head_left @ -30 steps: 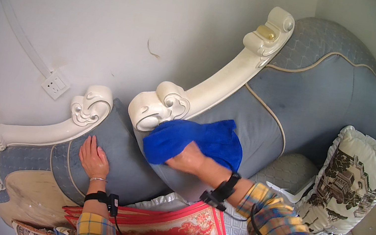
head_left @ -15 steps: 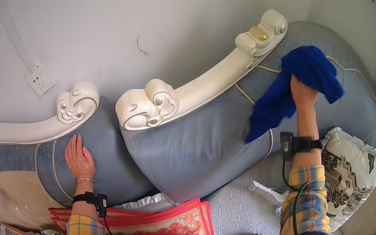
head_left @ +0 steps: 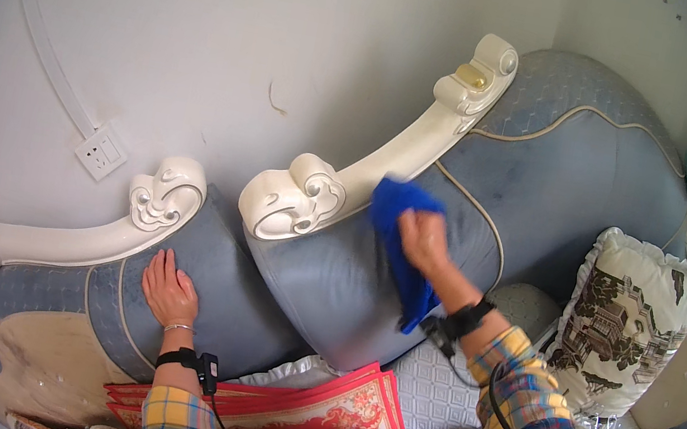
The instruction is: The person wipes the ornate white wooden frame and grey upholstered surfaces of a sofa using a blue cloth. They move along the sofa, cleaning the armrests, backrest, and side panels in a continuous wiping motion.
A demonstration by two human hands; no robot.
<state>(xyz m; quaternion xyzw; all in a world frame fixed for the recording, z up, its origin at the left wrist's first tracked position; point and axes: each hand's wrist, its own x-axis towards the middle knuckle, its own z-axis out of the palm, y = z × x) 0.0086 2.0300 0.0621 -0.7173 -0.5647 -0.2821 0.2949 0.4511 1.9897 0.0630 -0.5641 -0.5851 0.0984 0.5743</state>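
A bright blue, soft fabric cloth [head_left: 391,218] is held over the large grey-blue upholstered sofa back [head_left: 321,289], just beside the glossy white carved frame [head_left: 404,156]. Its surface is plain and matte, creased into loose folds, with darker blue in the shaded parts; its upper edge is blurred. The broad, bunched part is seen at the top, and the lower part is narrowed to a hanging strip with a blunt tip.

The cloth's long axis is slanted from upper left to lower right, nearer upright than level. The wide end is pointed up toward the white frame, and the narrow tip is pointed down toward the light grey quilted seat [head_left: 434,387]. Whether the frame is touched by the upper edge cannot be told.

The cloth is grasped near its middle by the right hand [head_left: 424,240], whose fingers are curled into a clenched grip. By the left hand [head_left: 171,292] nothing is gripped: it is laid flat, fingers extended, on the smaller grey-blue upholstered section [head_left: 242,293]. Below, a stack of red floral-patterned fabric pieces [head_left: 317,417] is seen.
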